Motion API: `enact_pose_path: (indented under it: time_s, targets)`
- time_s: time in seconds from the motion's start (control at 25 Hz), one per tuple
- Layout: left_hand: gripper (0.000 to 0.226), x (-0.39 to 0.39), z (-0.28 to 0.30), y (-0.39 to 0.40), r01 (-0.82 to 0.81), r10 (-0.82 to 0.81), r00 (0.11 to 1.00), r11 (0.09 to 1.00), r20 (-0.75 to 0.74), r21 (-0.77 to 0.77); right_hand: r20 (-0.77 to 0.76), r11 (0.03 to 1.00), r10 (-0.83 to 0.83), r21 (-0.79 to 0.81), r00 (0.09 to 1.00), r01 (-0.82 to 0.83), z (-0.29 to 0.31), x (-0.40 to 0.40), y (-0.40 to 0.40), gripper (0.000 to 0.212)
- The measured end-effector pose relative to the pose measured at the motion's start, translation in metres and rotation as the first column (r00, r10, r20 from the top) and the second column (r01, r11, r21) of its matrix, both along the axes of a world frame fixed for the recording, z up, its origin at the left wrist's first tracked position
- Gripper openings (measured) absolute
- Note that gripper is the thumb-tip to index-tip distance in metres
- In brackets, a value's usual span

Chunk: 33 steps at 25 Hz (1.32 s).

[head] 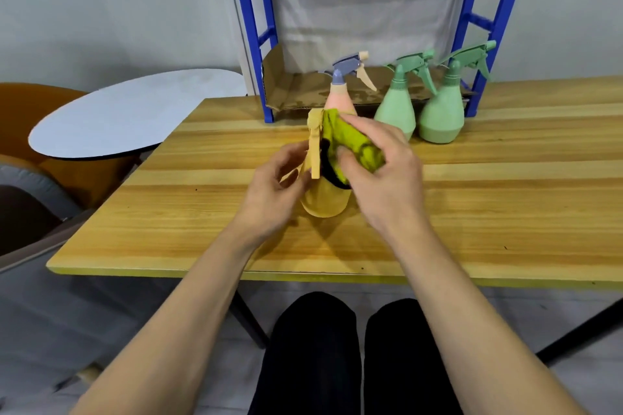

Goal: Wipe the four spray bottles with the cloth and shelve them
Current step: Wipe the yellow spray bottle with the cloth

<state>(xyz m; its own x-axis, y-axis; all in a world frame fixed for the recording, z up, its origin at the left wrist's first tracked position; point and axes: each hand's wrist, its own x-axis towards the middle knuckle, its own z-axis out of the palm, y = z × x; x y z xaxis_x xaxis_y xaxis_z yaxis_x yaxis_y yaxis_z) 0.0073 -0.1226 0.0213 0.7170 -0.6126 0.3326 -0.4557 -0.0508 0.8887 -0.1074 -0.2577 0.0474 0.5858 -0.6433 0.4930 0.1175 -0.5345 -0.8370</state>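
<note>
A yellow spray bottle (324,200) stands mid-table between my hands. My left hand (274,190) holds it from the left, fingers curled by its trigger. My right hand (381,172) grips a yellow-green cloth (350,141) and presses it against the bottle's spray head. Behind them stands a pink bottle with a grey-blue sprayer (340,91), its lower part hidden by the cloth. Two green spray bottles (397,108) (443,111) stand to its right, in front of the shelf.
A blue metal shelf rack (259,44) stands at the back of the wooden table (505,199), its low shelf lined with cardboard (296,91). A round white table (128,111) and chairs are to the left. My legs show below the table's front edge.
</note>
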Motion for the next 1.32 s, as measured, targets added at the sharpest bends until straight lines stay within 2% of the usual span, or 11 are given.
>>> enact_pose_path:
  time_s: [0.08,0.16,0.32,0.36,0.48,0.56,0.76,1.0,1.12,1.24,1.32]
  targets:
    - [0.033,-0.001,-0.001,-0.005,-0.016,0.014,1.000,0.997,-0.021,-0.070,-0.023,0.997,0.018,-0.080,1.000,-0.020,-0.002,0.010,0.010,0.050]
    - [0.030,0.001,0.001,-0.007,-0.057,0.056,0.998,0.997,-0.013,-0.059,-0.088,0.994,-0.013,-0.111,0.996,0.003,-0.023,0.007,0.013,0.053]
    - [0.034,0.001,0.007,-0.011,-0.152,0.152,0.988,0.988,-0.016,-0.017,-0.364,0.983,-0.111,-0.178,0.925,0.047,-0.054,-0.020,0.008,0.049]
    - [0.034,0.001,0.007,-0.012,-0.157,0.157,0.988,0.988,-0.008,0.001,-0.357,0.986,-0.104,-0.162,0.928,0.048,-0.052,-0.019,0.005,0.047]
    - [0.033,-0.001,0.003,-0.013,-0.122,0.122,0.990,0.992,0.064,-0.001,-0.177,0.995,-0.061,-0.087,0.982,0.046,-0.027,-0.001,-0.002,0.045]
    - [0.034,-0.001,0.002,-0.013,-0.121,0.122,0.989,0.993,0.085,-0.009,-0.132,0.995,-0.024,-0.100,0.991,0.011,-0.019,0.007,-0.003,0.045]
    - [0.037,-0.001,0.003,-0.015,-0.151,0.150,0.987,0.988,0.058,0.014,-0.358,0.970,-0.128,-0.240,0.925,0.041,-0.046,-0.015,-0.010,0.047]
    - [0.039,-0.007,0.011,-0.012,-0.135,0.131,0.989,0.989,0.073,0.060,-0.428,0.929,-0.175,-0.370,0.887,0.005,-0.046,0.019,-0.038,0.046]
    - [0.051,-0.003,0.019,-0.004,-0.098,0.086,0.993,0.981,0.079,0.168,-0.478,0.905,-0.188,-0.424,0.858,-0.038,-0.053,0.022,-0.038,0.047]
    - [0.066,0.009,0.030,0.006,0.087,-0.096,0.995,0.920,0.003,0.383,-0.495,0.895,-0.210,-0.444,0.843,-0.038,-0.054,0.021,-0.040,0.048]
    - [0.072,0.014,0.026,0.012,0.155,-0.181,0.983,0.881,0.014,0.446,-0.496,0.877,-0.211,-0.476,0.842,-0.060,-0.056,0.021,-0.039,0.046]
